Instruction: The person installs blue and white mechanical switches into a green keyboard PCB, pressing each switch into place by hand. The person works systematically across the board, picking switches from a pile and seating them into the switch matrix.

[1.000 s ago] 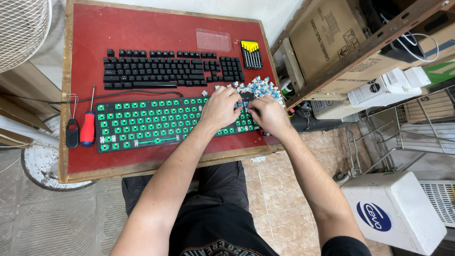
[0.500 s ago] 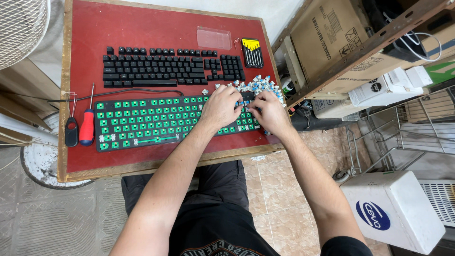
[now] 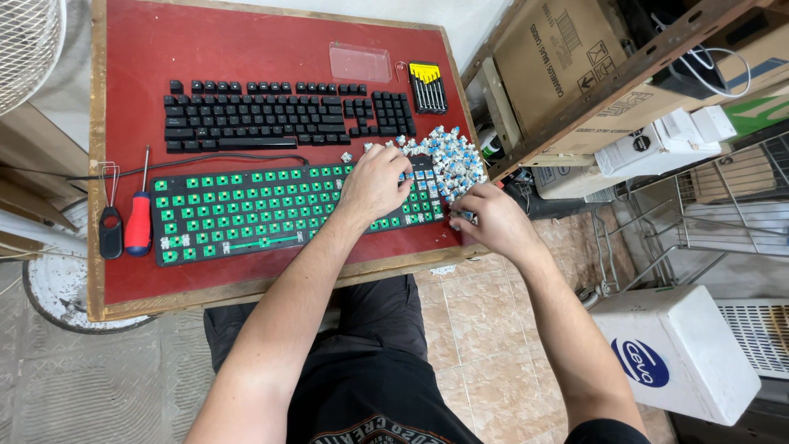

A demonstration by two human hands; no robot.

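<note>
The left hand (image 3: 376,182) rests curled, palm down, on the right end of the bare green keyboard (image 3: 271,210); whether it grips anything cannot be told. The right hand (image 3: 485,218), at its 4 o'clock, pinches small blue switches beside the switch pile (image 3: 452,160). A black keyboard (image 3: 279,115) lies at 12 o'clock on the red table (image 3: 246,45), a red screwdriver (image 3: 138,222) at 9 o'clock.

Red-topped table (image 3: 246,49) with worn wooden edging, set on beige tiled floor (image 3: 485,329). White wall (image 3: 460,16) behind. Fan grille (image 3: 29,41) top left, its round base (image 3: 49,296) on patterned grey floor (image 3: 82,386). Wooden shelf (image 3: 657,49) at right loaded with cardboard boxes (image 3: 559,57). Wire rack (image 3: 723,222) beyond. White cooler box (image 3: 674,353) lower right. Even, soft light.
</note>
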